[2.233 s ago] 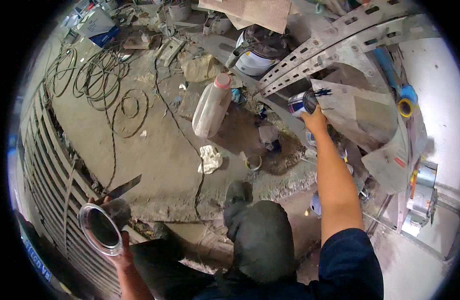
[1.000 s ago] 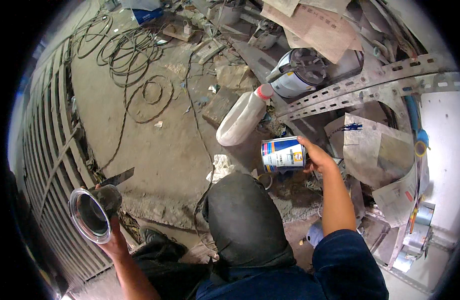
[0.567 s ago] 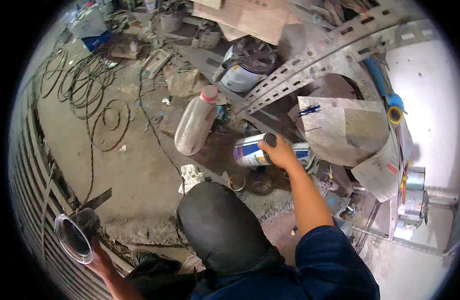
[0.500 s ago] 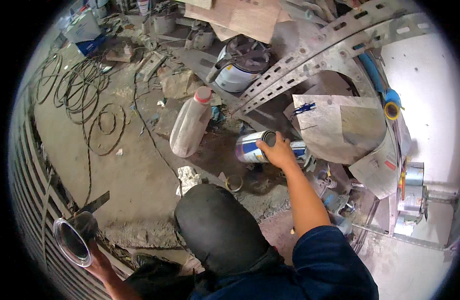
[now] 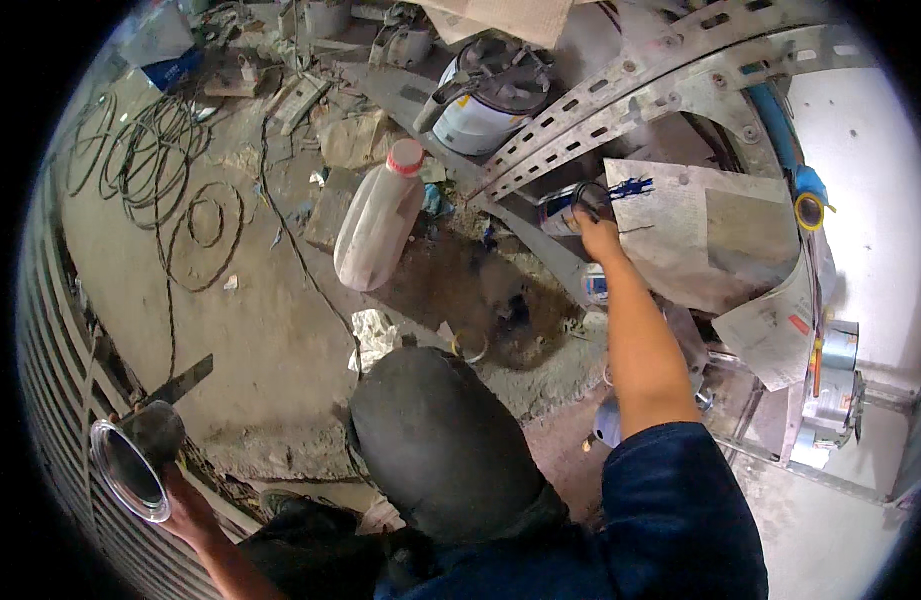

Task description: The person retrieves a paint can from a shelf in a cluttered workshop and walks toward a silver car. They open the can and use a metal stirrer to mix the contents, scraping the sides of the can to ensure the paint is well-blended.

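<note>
My left hand [image 5: 185, 510], at the lower left, is closed around a dark-walled cup [image 5: 163, 432] with a clear rim, tilted so that its mouth faces left. At the end of my stretched arm, my right hand [image 5: 600, 238] grips a small blue-and-white metal can [image 5: 557, 214] by its open upper end. That can is tilted beside the slotted metal frame, under the edge of a paper sheet [image 5: 655, 215]. Just below the right hand stands another blue-and-white can [image 5: 595, 286], partly hidden by the forearm. Left of them a whitish plastic bottle [image 5: 375, 235] with a red cap stands on the floor.
A large white paint bucket [image 5: 480, 110] stands behind the slotted metal frame [image 5: 620, 125]. Coiled black cable [image 5: 160, 165] lies at the far left. Crumpled white paper [image 5: 374, 338] and a tape ring [image 5: 470, 345] lie near a dark rounded form [image 5: 440, 450] at lower middle.
My right hand has carried the can away from me and to the right, toward the frame, baring a dark stained patch of floor. My left hand still holds the cup, in nearly the same place.
</note>
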A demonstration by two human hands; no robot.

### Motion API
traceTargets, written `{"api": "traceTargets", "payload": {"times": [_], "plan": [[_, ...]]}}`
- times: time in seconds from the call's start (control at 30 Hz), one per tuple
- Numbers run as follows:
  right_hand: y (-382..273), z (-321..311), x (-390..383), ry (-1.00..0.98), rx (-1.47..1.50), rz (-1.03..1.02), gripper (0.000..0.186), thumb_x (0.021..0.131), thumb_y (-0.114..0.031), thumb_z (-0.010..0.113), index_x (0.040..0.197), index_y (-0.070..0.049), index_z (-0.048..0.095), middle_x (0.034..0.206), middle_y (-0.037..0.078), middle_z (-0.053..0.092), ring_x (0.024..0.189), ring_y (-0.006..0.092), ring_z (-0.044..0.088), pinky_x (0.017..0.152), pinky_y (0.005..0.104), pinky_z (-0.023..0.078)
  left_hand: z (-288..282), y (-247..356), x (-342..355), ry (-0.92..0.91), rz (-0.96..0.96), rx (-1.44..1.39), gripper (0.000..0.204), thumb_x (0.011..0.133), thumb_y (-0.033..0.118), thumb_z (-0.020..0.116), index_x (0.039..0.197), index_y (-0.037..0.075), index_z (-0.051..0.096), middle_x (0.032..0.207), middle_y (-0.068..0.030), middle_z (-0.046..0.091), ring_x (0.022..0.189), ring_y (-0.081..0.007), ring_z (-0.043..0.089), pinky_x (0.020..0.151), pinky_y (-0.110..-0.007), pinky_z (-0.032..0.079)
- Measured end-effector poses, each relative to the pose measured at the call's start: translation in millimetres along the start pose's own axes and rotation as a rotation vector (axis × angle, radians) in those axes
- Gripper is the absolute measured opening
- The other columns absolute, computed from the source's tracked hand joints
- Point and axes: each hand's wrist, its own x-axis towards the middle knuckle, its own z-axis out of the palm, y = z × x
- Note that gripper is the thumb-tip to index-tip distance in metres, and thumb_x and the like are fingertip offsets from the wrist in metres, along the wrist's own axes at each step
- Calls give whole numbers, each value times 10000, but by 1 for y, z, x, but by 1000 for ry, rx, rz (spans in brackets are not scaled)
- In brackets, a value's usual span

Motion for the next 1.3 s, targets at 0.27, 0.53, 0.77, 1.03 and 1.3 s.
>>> {"api": "traceTargets", "payload": {"times": [0.27, 0.53, 0.77, 1.03, 1.3], "plan": [[79, -22, -94, 262, -350, 131, 628, 870, -468, 560, 1341, -59, 489, 1331, 224, 521, 1216, 382, 498, 967, 487, 415, -2, -16, 1, 31, -4, -44, 586, 872, 108, 564, 1413, -17, 374, 1392, -162, 456, 1238, -288, 486, 1027, -411, 423], [155, -17, -56, -37, 1138, 661, 663, 773, -427, 745, 1300, -107, 502, 1352, 89, 514, 1151, 306, 511, 921, 500, 406, 7, -29, 9, -72, 55, -80, 621, 875, 192, 586, 1418, -12, 365, 1405, -165, 446, 1254, -286, 471, 1038, -417, 409], [157, -5, -76, 266, 906, 509, 622, 785, -209, 747, 1323, -63, 469, 1380, 145, 474, 1234, 304, 460, 987, 455, 394, 8, -25, 8, -34, 64, -29, 608, 880, 198, 589, 1411, -8, 376, 1396, -163, 451, 1251, -289, 469, 1034, -422, 406], [95, -14, -148, -171, 644, 101, 806, 725, -132, 730, 1393, 44, 314, 1305, 174, 514, 1150, 264, 527, 1002, 361, 396, 8, -3, 9, -72, 18, -125, 547, 867, 163, 653, 1346, 2, 445, 1202, -123, 596, 1061, -261, 598, 931, -382, 489], [-46, 31, -170, -612, 319, -318, 825, 675, -195, 758, 1364, 25, 360, 1238, 184, 554, 1133, 260, 548, 975, 347, 424, -6, -11, 2, -6, -54, -250, 872, 678, 63, 735, 1432, 44, 297, 1353, -153, 462, 1266, -293, 468, 1067, -427, 370]]}}
